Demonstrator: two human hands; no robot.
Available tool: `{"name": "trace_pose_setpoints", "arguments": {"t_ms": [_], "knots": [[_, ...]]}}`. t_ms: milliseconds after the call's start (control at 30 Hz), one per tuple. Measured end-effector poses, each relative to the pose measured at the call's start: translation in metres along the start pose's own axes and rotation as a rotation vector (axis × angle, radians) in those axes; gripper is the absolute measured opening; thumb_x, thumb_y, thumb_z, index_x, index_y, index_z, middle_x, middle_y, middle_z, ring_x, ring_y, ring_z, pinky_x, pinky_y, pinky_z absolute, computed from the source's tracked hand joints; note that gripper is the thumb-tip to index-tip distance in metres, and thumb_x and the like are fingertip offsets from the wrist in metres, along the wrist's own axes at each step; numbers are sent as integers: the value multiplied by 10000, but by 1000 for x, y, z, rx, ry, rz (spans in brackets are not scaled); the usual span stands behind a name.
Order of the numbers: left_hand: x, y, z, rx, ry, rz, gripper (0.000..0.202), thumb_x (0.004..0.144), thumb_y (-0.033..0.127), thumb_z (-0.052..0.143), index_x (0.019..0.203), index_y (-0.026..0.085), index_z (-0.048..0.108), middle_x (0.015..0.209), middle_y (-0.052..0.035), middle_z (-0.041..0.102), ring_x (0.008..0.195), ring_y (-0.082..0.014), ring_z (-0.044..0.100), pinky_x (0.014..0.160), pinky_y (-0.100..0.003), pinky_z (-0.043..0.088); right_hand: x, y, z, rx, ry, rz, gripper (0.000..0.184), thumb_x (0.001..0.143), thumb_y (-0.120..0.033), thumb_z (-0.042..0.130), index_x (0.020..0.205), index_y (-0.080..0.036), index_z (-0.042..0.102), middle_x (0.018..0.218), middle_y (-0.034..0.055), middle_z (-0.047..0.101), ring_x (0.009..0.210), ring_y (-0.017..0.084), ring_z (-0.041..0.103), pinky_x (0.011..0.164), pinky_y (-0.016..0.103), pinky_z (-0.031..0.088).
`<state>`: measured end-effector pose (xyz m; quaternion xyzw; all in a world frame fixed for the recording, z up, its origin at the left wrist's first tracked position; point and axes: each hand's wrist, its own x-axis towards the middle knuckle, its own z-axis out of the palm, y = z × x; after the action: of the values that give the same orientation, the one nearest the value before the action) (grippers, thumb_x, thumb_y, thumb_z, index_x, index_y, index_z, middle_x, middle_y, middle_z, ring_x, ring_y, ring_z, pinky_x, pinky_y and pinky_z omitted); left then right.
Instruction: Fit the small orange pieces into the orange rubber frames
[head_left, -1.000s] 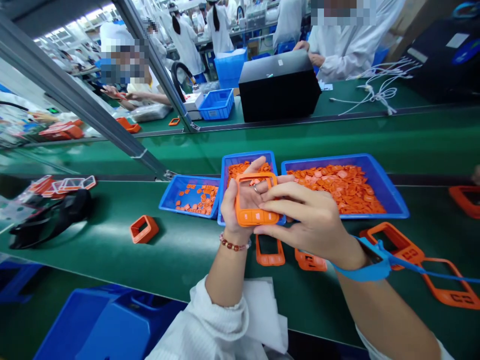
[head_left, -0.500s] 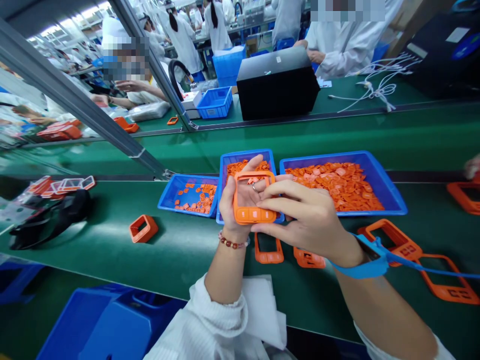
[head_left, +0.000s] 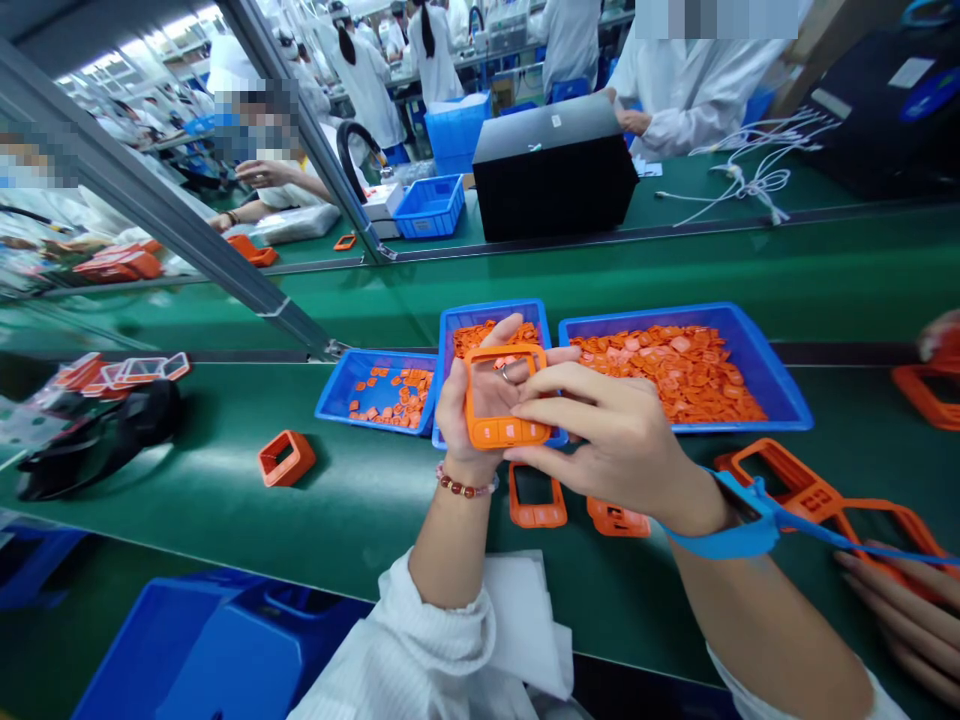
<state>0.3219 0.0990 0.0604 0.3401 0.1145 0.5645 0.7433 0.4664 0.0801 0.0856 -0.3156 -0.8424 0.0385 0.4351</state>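
Note:
An orange plastic frame point(head_left: 508, 432) with a large window and a row of buttons lies across the palm of my left hand point(head_left: 456, 420), whose thumb and fingers hold its sides. My right hand point(head_left: 619, 430) grips the frame's right side, fingertips inside the window and thumb near the lower corner. Just beneath, on the green bench, lie another orange frame point(head_left: 538, 515) and an orange piece point(head_left: 619, 518) partly under my right wrist. Behind my hands stand a blue bin of orange pieces point(head_left: 450, 318) and a wider blue bin point(head_left: 784, 395) full of small orange parts.
A shallow blue bin point(head_left: 326, 400) holds loose orange pieces. An orange housing point(head_left: 287, 458) stands left. At right, another person's hand point(head_left: 904, 610) touches an orange frame point(head_left: 892, 515). A black pouch point(head_left: 112, 430) lies far left; a metal post point(head_left: 262, 290) slants down behind the bench.
Another person's hand has come in at the lower right, onto the orange frames there. The frame between my hands has tilted slightly; my hands have barely moved.

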Motion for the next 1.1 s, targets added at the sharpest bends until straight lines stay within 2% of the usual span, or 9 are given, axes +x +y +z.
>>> {"name": "trace_pose_setpoints", "arguments": {"t_ms": [67,267,500,600,700,767,833,1000,1100], "knots": [[0,1,-1,46,-5,-16,669,893,642,411,1445,265,417,1145,-125,702,1019,-336,694,799,-459,577,0,0,-2,-4,-27,12,162,841,-340,742,888,-186,730,1030,31,722,819,164,683,706,288,519],[1,-1,6,142,74,30,627,888,661,425,1330,234,555,1094,-125,726,1048,-321,687,911,-466,546,0,1,-5,-77,-68,19,120,881,-310,698,920,-202,733,1062,24,720,830,165,687,681,285,509],[7,5,-3,126,284,160,573,930,646,360,1304,264,566,1100,-101,721,872,-246,723,739,-353,580,-2,-11,-24,-45,-138,75,101,939,-291,637,915,-210,693,1050,21,724,821,143,683,698,278,505],[10,12,-8,80,315,174,556,953,625,312,1320,282,552,1100,-89,717,761,-206,719,598,-285,567,-14,-24,-39,5,-300,122,113,928,-326,654,974,-225,671,1042,6,708,811,138,669,657,281,474],[10,16,-10,67,335,187,581,958,620,287,1374,278,506,1081,-91,715,733,-200,714,522,-251,537,-34,-35,-42,1,-591,166,136,858,-331,738,930,-235,673,965,-19,703,765,157,666,598,295,415],[10,17,-9,84,349,185,607,953,630,282,1410,279,473,1105,-96,707,778,-217,718,531,-258,542,-49,-38,-33,-40,-774,221,140,815,-315,778,881,-238,682,905,-29,703,733,175,668,552,301,355],[10,16,-9,96,354,174,621,954,632,273,1429,276,453,1118,-100,702,798,-224,718,539,-261,544,-62,-37,-17,-105,-881,300,99,835,-300,754,877,-233,693,894,-23,702,743,189,675,534,304,315],[11,16,-8,45,311,183,625,973,609,241,1467,263,401,1052,-92,716,737,-197,707,526,-244,533,-81,-24,27,-192,-896,422,95,914,-273,641,914,-197,698,962,20,704,804,204,692,569,291,353],[11,17,-9,53,299,180,627,973,598,248,1487,261,372,1065,-94,716,746,-198,706,528,-244,535,-83,-20,33,-179,-928,417,136,873,-294,687,949,-184,710,1059,53,701,838,229,700,614,290,414]]}}
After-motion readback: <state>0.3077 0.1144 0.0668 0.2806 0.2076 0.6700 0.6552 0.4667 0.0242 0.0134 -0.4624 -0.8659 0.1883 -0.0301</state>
